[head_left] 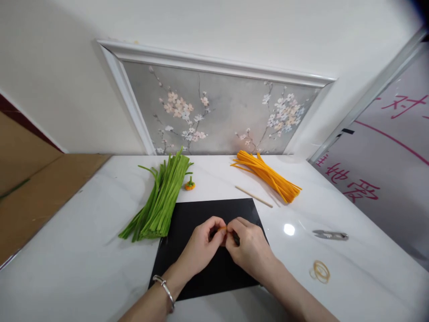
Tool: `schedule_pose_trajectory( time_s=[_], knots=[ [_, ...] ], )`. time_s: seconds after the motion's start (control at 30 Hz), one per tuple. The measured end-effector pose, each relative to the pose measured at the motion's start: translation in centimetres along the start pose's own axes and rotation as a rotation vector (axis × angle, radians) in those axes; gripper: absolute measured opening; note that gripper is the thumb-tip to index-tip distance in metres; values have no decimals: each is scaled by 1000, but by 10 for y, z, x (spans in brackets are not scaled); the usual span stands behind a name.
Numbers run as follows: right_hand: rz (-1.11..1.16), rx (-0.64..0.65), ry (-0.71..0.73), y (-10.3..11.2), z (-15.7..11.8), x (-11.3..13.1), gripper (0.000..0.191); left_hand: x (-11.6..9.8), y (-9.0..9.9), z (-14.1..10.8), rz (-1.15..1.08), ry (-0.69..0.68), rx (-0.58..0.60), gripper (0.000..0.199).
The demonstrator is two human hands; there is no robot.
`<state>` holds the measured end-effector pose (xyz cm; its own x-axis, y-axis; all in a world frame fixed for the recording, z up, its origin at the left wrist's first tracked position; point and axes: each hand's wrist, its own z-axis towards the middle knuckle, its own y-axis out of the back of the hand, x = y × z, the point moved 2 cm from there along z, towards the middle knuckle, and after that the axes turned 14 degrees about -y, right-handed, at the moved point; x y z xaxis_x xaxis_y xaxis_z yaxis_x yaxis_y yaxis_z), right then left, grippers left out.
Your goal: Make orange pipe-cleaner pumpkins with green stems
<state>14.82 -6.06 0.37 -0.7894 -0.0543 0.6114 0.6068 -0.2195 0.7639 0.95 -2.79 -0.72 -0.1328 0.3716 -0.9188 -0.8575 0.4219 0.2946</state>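
Over the black mat (214, 279), my left hand (206, 241) and my right hand (248, 246) meet with fingertips pinched. Between them shows a bit of orange pipe cleaner (223, 229), mostly covered by the fingers. Beyond the mat's far left corner sits a small pumpkin-like piece (190, 184), orange below with a green stem. A thick bundle of green pipe cleaners (164, 197) lies to the left, overlapping the mat's edge. At the back right rests a bundle of orange pipe cleaners (268, 175).
A thin wooden stick (254, 196) lies behind the mat's right corner. Further right are metal thread snips (331, 235) and several rubber bands (321, 271) on the white table (83, 237). Cardboard (43, 188) stands at the left, a whiteboard (385, 156) at the right.
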Motion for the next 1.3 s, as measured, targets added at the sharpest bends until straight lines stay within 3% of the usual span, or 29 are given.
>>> schedule_pose_trajectory(
  time_s=[0.4,0.57,0.7,0.83,1.03,1.3],
  knots=[
    [134,8,-110,5,5,-5,12,3,-1,0,-237,95,-46,8],
    [-54,76,52,9,1,-1,16,-2,-2,2,-400,202,-47,13],
    [-326,36,198,11,-2,2,18,-5,-2,4,-423,232,-36,16],
    [-400,-6,261,8,-3,3,14,-7,-1,6,-379,213,-25,15],
    [-253,-111,144,2,-3,2,18,-7,1,6,-372,183,0,12],
    [-48,-45,-37,1,-1,0,16,-10,2,5,-374,174,-1,10]
  ],
)
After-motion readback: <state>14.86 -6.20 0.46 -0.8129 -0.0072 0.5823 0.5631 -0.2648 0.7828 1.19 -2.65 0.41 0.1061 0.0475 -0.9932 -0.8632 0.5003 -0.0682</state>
